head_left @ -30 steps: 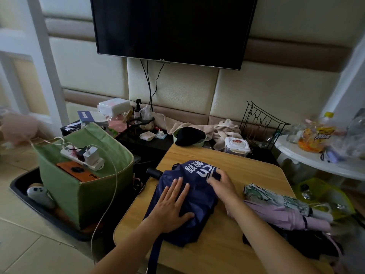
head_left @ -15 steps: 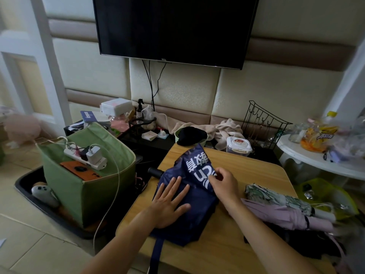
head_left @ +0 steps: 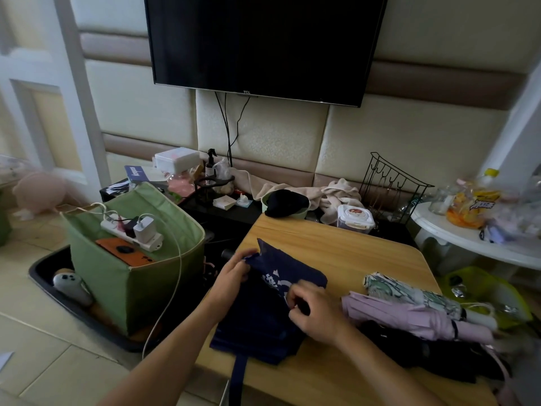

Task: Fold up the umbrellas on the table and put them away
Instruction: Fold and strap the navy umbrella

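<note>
Lying under both hands (head_left: 314,313), seemingly pinched, navy umbrella (head_left: 263,315).

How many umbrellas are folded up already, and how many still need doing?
Two look done: the pink umbrella and the green patterned umbrella lie rolled up on the wooden table. The navy umbrella is in hand: the left hand and right hand are gathering its cloth. It still needs rolling, and none is put away yet.

A lived-in home: wall-mounted TV (head_left: 265,45), padded wall panels (head_left: 409,142), cluttered wooden table (head_left: 345,253)
</note>
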A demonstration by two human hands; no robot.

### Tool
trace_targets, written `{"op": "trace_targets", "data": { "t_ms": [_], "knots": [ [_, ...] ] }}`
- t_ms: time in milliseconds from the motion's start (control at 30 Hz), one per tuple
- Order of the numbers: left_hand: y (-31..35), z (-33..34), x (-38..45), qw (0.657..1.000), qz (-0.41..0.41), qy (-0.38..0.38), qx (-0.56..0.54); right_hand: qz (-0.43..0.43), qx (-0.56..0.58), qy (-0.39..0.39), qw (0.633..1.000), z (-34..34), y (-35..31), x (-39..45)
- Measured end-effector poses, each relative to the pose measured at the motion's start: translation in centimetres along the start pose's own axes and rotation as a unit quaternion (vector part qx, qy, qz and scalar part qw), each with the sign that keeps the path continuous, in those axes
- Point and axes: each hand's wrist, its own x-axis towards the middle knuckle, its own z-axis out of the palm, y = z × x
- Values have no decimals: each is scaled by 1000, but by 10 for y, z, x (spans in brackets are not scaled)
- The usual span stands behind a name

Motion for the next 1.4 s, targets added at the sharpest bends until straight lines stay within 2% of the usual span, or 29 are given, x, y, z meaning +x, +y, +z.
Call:
{"op": "trace_targets", "data": {
  "t_ms": [67,167,333,400,500,600,733,900,1067,1267,1400],
  "knots": [
    [7,2,-5,999,-30,16,-31,-3,-37,-6,999,2,1,-2],
    [15,2,-8,999,-26,-17,-8,-17,-86,-10,996,4,2,-7],
    [21,6,-9,984,-23,-39,174,-48,-135,-29,989,7,1,-12],
    [16,1,-5,979,-38,-46,193,-46,-130,-37,990,7,1,-14],
    [8,-4,0,989,-71,-44,123,-45,-109,-36,992,6,0,-14],
    [1,-4,6,997,-78,7,23,-50,-98,-44,993,5,-3,-16],
    [-7,-5,9,996,-83,38,-25,-67,-105,-72,990,6,-6,-20],
    [-10,-7,14,995,-98,25,7,-71,-116,-69,988,7,-11,-23],
    [-10,-5,17,994,-106,23,8,-4,-62,-23,998,12,-26,-18],
    [-12,-4,17,994,-103,44,3,-3,-168,-1,986,26,-61,-3],
    [-21,-9,18,996,-77,12,34,-35,-180,-23,983,47,-72,-1]
  ]
}}
